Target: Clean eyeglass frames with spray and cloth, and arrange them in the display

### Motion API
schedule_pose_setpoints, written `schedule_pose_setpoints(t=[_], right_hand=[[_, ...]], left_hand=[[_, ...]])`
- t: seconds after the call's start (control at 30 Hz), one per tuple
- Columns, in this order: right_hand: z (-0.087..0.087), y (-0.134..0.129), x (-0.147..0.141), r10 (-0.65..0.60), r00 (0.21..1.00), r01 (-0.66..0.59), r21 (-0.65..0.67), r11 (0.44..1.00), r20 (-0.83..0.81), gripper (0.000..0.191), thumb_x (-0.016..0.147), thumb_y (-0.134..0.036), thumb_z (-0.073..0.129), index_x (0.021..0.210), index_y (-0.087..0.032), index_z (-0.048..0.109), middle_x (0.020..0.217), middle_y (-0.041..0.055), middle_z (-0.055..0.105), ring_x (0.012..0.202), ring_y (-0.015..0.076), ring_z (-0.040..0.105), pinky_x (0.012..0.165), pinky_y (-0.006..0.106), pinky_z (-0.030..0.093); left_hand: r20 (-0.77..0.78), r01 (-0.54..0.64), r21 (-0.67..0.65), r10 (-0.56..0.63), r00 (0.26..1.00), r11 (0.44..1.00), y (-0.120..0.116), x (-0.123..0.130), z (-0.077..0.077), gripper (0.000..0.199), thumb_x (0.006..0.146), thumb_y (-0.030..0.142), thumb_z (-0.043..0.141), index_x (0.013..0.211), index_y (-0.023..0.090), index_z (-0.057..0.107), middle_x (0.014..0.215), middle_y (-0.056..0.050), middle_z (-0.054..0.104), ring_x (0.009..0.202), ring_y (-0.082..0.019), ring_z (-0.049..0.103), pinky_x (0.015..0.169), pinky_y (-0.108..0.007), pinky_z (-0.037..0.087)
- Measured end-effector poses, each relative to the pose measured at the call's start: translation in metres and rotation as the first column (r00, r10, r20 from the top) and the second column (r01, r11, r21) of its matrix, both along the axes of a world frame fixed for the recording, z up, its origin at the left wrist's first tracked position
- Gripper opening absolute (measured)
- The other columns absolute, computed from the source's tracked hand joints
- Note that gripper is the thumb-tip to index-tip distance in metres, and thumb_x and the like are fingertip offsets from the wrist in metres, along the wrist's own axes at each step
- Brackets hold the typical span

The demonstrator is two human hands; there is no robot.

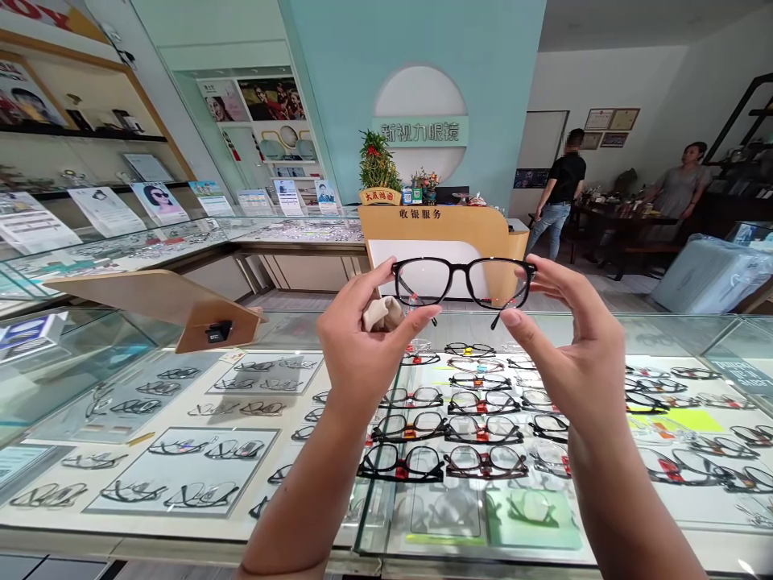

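Observation:
A pair of black-framed glasses (460,269) is held up level above the glass display counter, lenses upright and temples folded out behind. My left hand (368,330) grips its left end between thumb and fingers, with a crumpled beige cloth (382,314) tucked in the same hand. At the right end, the thumb and fingers of my right hand (568,330) pinch the frame near the hinge. Below, rows of glasses (483,427) with small red and yellow tags lie inside the counter.
A wooden-backed mirror or stand (163,302) rests on the counter at left. Beyond are a wooden cashier desk (435,225) and a plant (378,165). Two people (561,189) stand at the back right, near a table. A plastic-wrapped box (713,274) is at far right.

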State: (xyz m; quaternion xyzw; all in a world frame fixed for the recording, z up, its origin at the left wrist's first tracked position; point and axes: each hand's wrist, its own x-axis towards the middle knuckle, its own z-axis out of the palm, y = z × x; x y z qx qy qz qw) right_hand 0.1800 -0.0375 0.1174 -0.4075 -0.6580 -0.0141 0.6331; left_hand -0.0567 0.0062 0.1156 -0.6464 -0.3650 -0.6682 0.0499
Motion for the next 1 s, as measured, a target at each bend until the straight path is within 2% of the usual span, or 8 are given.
schedule_pose_setpoints(t=[0.17,0.3,0.5,0.77,1.0], right_hand=[[0.003,-0.003,0.001,-0.017,1.000,0.017,-0.020,1.000,0.000,0.054,0.099,-0.048,0.083,0.149,-0.034,0.070,0.142,0.0095,0.078,0.127,0.0336,0.074,0.113,0.058,0.060],[0.002,-0.003,0.002,-0.032,0.999,0.032,-0.008,0.999,-0.001,0.054,0.098,-0.048,0.084,0.149,-0.036,0.070,0.140,0.0088,0.078,0.125,0.0334,0.074,0.112,0.057,0.060],[0.001,-0.001,0.003,-0.006,1.000,0.006,-0.018,1.000,-0.006,0.053,0.100,-0.047,0.082,0.150,-0.036,0.070,0.140,0.0085,0.078,0.124,0.0323,0.075,0.112,0.056,0.060],[-0.003,0.004,0.000,0.047,0.998,-0.050,-0.100,0.994,-0.031,0.053,0.102,-0.049,0.077,0.151,-0.031,0.069,0.143,0.0113,0.079,0.125,0.0325,0.075,0.112,0.059,0.060],[-0.007,0.006,-0.005,0.069,0.995,-0.079,-0.157,0.984,-0.070,0.045,0.106,-0.049,0.070,0.147,-0.029,0.069,0.140,0.0121,0.080,0.125,0.0313,0.075,0.113,0.058,0.057]], left_hand=[[0.002,0.008,-0.019,-0.008,1.000,1.000,0.000,0.001,-0.001,0.063,0.082,0.061,0.096,0.130,0.024,0.082,0.118,-0.010,0.084,0.104,-0.027,0.079,0.086,-0.041,0.067],[-0.006,0.004,-0.036,-0.004,1.000,0.999,-0.001,0.002,-0.001,0.062,0.081,0.063,0.096,0.128,0.024,0.082,0.114,-0.009,0.083,0.090,-0.023,0.077,0.076,-0.037,0.065],[-0.035,-0.014,-0.005,0.014,0.999,1.000,-0.001,0.002,-0.001,0.056,0.085,0.060,0.094,0.124,0.023,0.079,0.104,-0.006,0.079,0.083,-0.020,0.073,0.071,-0.034,0.062],[0.028,0.002,0.021,-0.002,1.000,1.000,0.000,0.006,-0.004,0.059,0.083,0.061,0.095,0.123,0.023,0.075,0.106,-0.006,0.075,0.083,-0.018,0.071,0.064,-0.029,0.057],[0.008,-0.049,0.051,0.049,0.999,0.997,-0.006,0.010,-0.004,0.058,0.083,0.060,0.096,0.123,0.024,0.073,0.104,-0.004,0.070,0.090,-0.019,0.069,0.072,-0.032,0.059]])
